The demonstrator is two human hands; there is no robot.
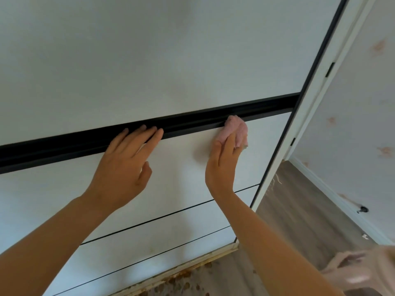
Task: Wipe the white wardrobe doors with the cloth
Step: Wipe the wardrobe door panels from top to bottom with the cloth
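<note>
The white wardrobe door (pixel 149 60) fills most of the view, crossed by a black horizontal rail (pixel 64 146). My left hand (pixel 126 165) lies flat on the lower white panel (pixel 183 167), its straight fingertips touching the rail. To its right, my right hand (pixel 222 161) presses a pink cloth (pixel 235 130) against the panel just under the rail. The cloth bunches above and beside the fingers, which are partly hidden under it.
Two thin dark seams (pixel 171 214) cross the lower panels. The wardrobe's right edge has a black strip and white frame (pixel 310 99). Beyond it are a wood floor (pixel 299 210), a patterned wall (pixel 352 124) with white baseboard, and a pale fabric (pixel 359 272) at bottom right.
</note>
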